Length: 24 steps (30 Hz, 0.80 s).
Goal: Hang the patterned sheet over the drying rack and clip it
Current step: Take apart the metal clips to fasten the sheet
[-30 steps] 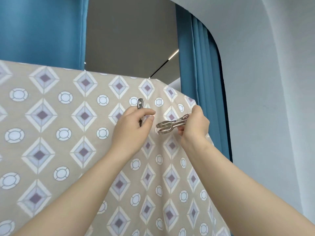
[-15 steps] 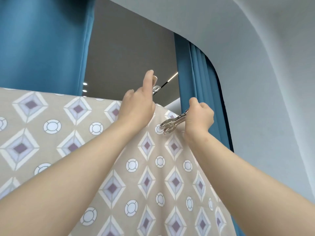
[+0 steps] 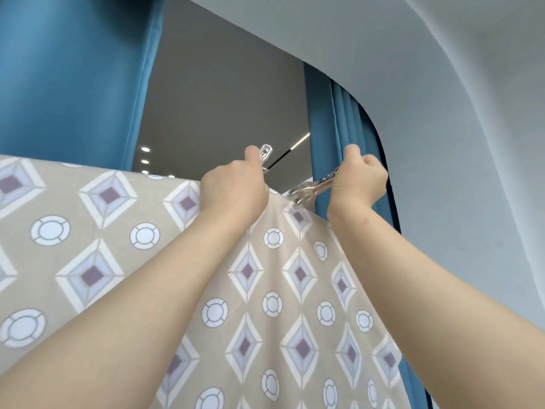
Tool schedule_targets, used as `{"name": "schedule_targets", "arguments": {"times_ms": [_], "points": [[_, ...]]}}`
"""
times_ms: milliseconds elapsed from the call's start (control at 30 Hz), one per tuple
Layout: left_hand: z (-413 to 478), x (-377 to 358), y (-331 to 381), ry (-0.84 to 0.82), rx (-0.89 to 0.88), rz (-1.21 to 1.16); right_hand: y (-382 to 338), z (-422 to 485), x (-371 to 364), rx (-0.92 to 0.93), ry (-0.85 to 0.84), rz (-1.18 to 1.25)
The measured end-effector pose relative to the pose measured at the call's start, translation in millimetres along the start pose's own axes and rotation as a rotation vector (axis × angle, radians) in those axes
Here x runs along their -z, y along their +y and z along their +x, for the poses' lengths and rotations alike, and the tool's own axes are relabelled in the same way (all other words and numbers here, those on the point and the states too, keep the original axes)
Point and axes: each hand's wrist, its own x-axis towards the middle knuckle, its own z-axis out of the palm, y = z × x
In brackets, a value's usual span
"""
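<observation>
A beige patterned sheet with diamonds and circles hangs over a rack bar that the cloth hides. My left hand grips a metal clip at the sheet's top edge, and the clip's handle sticks up above my thumb. To the right, my right hand is closed around a second metal clip. Its jaws point left and touch the sheet's top right corner. Both forearms reach up across the cloth.
Blue curtains hang behind the sheet, one at the left and one at the right. A grey ceiling with small lights shows between them. A pale wall fills the right side.
Both hands have risen from the sheet's face to its top edge. The left clip now stands above the edge, and the right clip's jaws have reached the sheet's corner. The view has tilted upward.
</observation>
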Motion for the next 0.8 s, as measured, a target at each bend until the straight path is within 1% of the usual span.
{"name": "schedule_targets", "arguments": {"times_ms": [167, 333, 433, 600, 800], "points": [[0.7, -4.8, 2.6, 0.057, 0.034, -0.01, 8.0, 2.6, -6.5, 0.095, -0.063, -0.11], [1.0, -11.5, 5.4, 0.083, 0.05, 0.013, 11.6, 7.1, -10.8, 0.07, -0.079, -0.145], [1.3, -10.7, 5.7, 0.089, 0.057, 0.001, 15.3, 7.0, -13.0, 0.039, -0.108, -0.167], [-0.6, -7.6, 2.7, 0.117, 0.047, -0.011, 25.1, 3.0, -14.0, -0.088, -0.147, -0.189], [-2.3, -7.3, -1.8, 0.125, 0.04, -0.016, 29.7, -4.2, -17.7, -0.175, -0.217, -0.181]]}}
